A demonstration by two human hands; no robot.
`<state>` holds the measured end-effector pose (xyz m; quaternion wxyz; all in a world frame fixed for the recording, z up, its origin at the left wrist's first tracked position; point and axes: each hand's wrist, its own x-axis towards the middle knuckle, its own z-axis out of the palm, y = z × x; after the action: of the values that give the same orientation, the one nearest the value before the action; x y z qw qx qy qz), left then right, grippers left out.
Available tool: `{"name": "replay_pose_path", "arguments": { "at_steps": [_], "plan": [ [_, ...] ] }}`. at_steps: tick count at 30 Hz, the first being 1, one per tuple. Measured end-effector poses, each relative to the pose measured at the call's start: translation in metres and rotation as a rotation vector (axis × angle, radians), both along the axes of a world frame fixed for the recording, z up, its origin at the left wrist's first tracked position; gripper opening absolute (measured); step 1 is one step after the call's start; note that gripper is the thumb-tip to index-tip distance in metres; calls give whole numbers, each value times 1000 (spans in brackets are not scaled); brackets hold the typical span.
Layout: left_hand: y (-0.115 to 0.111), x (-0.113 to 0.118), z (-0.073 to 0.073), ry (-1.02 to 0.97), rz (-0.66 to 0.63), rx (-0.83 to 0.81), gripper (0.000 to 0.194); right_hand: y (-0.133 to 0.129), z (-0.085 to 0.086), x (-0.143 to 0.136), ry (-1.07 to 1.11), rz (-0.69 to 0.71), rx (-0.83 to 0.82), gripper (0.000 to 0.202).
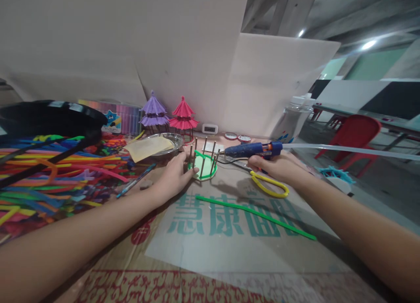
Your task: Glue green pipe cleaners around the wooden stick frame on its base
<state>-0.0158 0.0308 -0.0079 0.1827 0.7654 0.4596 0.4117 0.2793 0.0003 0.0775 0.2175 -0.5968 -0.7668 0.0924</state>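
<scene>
A round pale base (204, 168) edged with green pipe cleaner stands on the cardboard, with several brown sticks upright around it. My left hand (177, 174) is closed on its left side, thumb and fingers at the rim. My right hand (274, 165) is wrapped round a blue glue gun (252, 150), whose nozzle points left at the sticks on the right of the base. A glue stick (348, 150) extends from the gun's rear. Yellow-handled scissors (269, 189) lie below the gun. A green pipe cleaner (256, 213) lies on the cardboard nearer me.
Many coloured pipe cleaners (55, 176) and a pen (136, 180) lie left. Behind are a metal plate (175, 141) with yellowish card (147, 149), purple (154, 112) and red (183, 114) pagoda models, a small clock (210, 128) and a clear bottle (292, 119).
</scene>
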Motion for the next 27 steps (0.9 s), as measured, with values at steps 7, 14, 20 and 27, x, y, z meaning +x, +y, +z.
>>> {"name": "replay_pose_path", "arguments": {
  "at_steps": [7,14,20,27],
  "plan": [
    [1,0,0,-15,-9,3,27,2,-3,1,4,5,120,54],
    [0,1,1,6,7,-4,28,1,-3,1,-29,-50,162,52],
    [1,0,-1,-1,-9,-10,29,2,-2,1,2,-11,143,49],
    [0,0,0,-13,-23,-23,30,-4,6,-6,64,1,-26,52]
  ]
}}
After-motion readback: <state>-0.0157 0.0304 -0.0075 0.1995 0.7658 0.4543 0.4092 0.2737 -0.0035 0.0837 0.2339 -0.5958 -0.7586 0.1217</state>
